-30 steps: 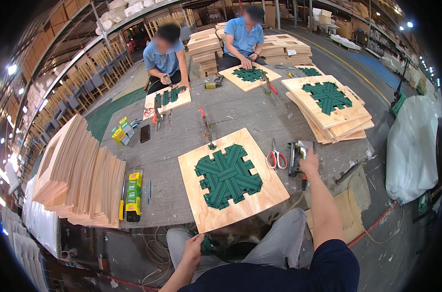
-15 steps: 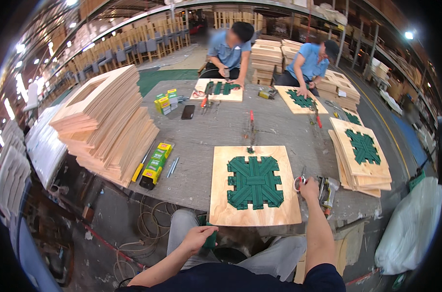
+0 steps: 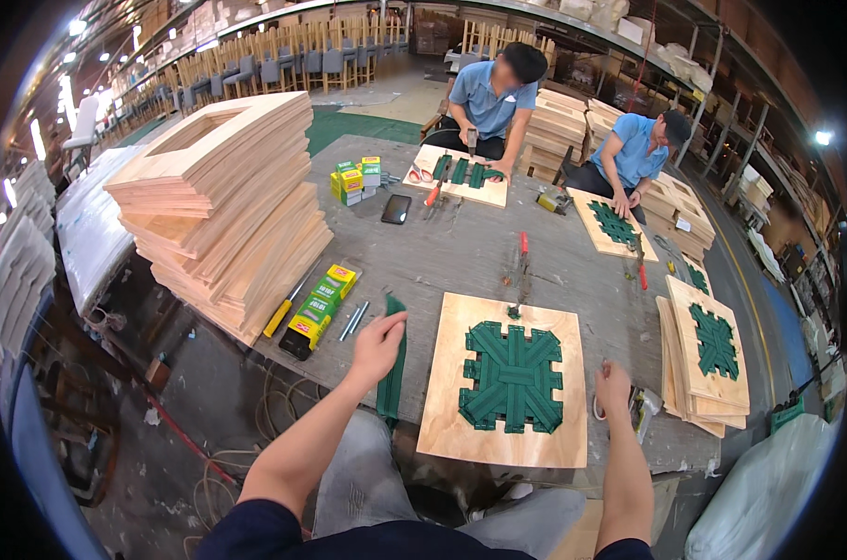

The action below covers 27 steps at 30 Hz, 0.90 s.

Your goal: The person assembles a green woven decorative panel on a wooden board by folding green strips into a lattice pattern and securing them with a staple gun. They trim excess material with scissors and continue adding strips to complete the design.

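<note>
My left hand (image 3: 378,347) is raised over the table's near edge, left of the board, closed on a green webbing strap (image 3: 393,378). One strap end sticks up above my fingers and the rest hangs down. My right hand (image 3: 613,385) is closed right of the board, with a scissors handle (image 3: 598,408) showing at its side; the blades are hidden. Beside and partly behind that hand lies a staple gun (image 3: 644,411). Between my hands lies a square plywood board (image 3: 447,373) with a woven panel of green webbing (image 3: 517,378) across its middle.
Stacked wooden frames (image 3: 227,233) rise at the left. Nearby lie yellow-green boxes (image 3: 322,303), a yellow-handled screwdriver (image 3: 279,317) and metal rods (image 3: 353,320). A red-handled tool (image 3: 523,252) is beyond the board. Finished boards (image 3: 713,345) are stacked right. Two co-workers (image 3: 493,98) work across the table.
My left hand has risen from my lap to above the table edge, drawing up the green strap. My right hand has turned and the scissors have swung lower. The view has shifted left.
</note>
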{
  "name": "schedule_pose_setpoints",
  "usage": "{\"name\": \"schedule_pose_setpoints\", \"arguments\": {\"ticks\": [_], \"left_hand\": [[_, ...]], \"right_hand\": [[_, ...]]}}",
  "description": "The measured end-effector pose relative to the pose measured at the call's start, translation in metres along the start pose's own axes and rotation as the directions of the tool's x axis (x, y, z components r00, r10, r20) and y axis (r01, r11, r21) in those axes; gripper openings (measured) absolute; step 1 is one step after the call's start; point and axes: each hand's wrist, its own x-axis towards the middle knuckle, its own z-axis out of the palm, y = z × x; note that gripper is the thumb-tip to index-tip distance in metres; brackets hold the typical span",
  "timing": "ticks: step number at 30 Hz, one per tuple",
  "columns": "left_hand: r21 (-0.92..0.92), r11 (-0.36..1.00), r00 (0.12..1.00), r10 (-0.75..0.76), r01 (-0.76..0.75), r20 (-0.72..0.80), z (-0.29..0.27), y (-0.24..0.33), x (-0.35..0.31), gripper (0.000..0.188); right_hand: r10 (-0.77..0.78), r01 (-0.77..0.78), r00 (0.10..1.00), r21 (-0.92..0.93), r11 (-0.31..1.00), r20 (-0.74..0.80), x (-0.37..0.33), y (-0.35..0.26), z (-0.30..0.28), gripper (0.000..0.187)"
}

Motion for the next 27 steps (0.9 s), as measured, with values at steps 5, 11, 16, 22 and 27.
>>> {"name": "schedule_pose_setpoints", "arguments": {"ticks": [5,11,16,22,27], "left_hand": [[0.572,0.814,0.991,0.037,-0.105,0.13,0.048,-0.072,0.016,0.031],[0.524,0.833,0.964,0.044,-0.179,0.261,0.074,-0.078,0.023,0.027],[0.512,0.821,0.953,0.117,-0.25,0.278,0.07,-0.077,0.029,0.029],[0.52,0.83,0.96,0.063,-0.202,0.273,0.065,-0.081,0.032,0.028],[0.462,0.854,0.957,0.126,-0.239,0.262,0.073,-0.083,0.035,0.027]], "right_hand": [[-0.232,0.187,0.968,0.339,0.922,0.098,0.085,-0.132,0.031,0.032],[-0.2,0.15,0.976,0.408,0.901,0.085,0.21,-0.171,0.102,0.034],[-0.027,0.023,1.0,0.33,0.944,0.009,0.319,-0.215,0.173,0.04],[0.089,-0.381,0.864,0.53,0.757,0.495,0.366,-0.249,0.243,0.032],[-0.043,0.047,0.999,0.402,0.914,-0.02,0.393,-0.226,0.225,0.036]]}}
